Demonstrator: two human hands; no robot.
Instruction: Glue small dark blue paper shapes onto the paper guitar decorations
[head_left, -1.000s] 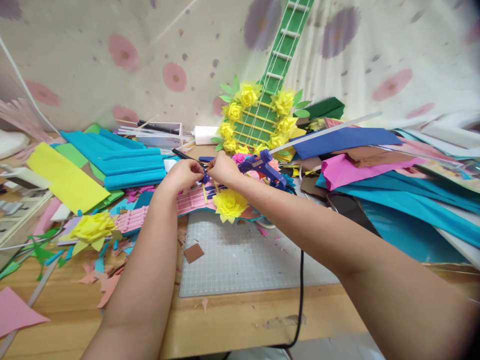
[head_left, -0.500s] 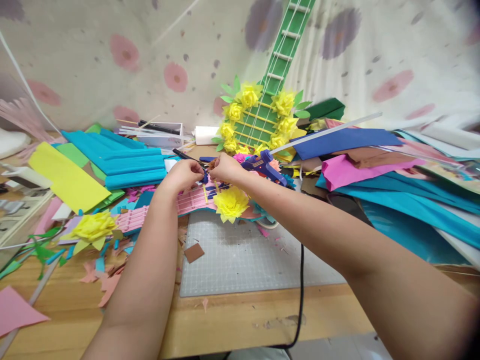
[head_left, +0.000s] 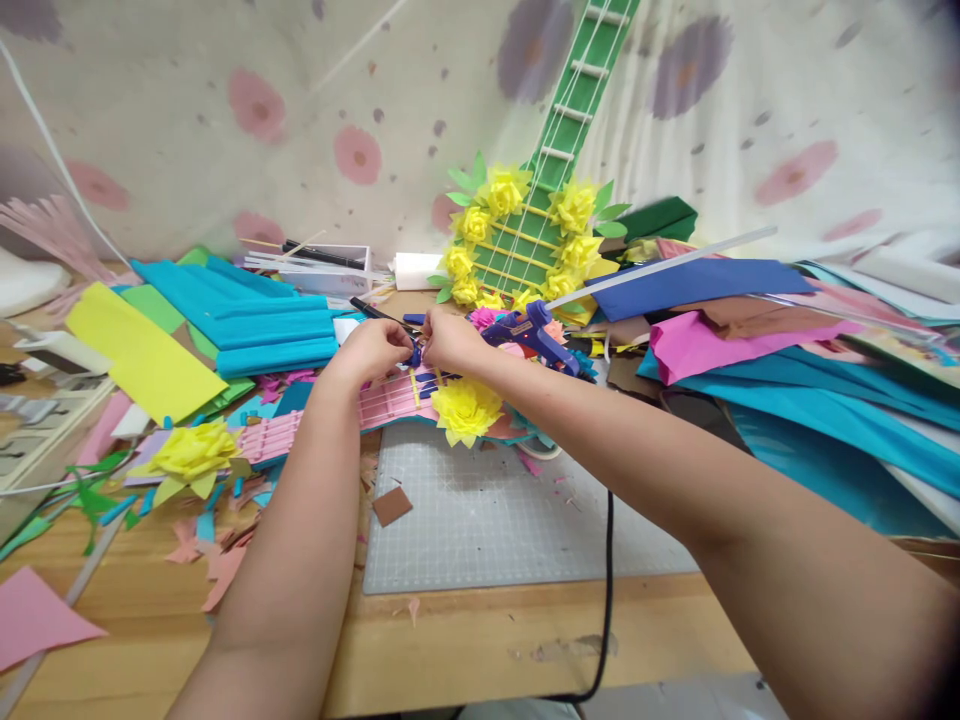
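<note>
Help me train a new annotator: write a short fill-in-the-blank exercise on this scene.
Between the left hand and the right hand, the one nearer the glue gun is the ____.
The loose square on the cutting mat is ____.
The flower by the right forearm is ____.
The rear model guitar has a neck coloured ____.

Missing words: right; brown; yellow; green.

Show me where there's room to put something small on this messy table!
The grey mat has room between the brown square and the black cable. The wooden strip in front of it is mostly bare too. It's crowded around the pink guitar and along both sides, heaped with paper.
</note>
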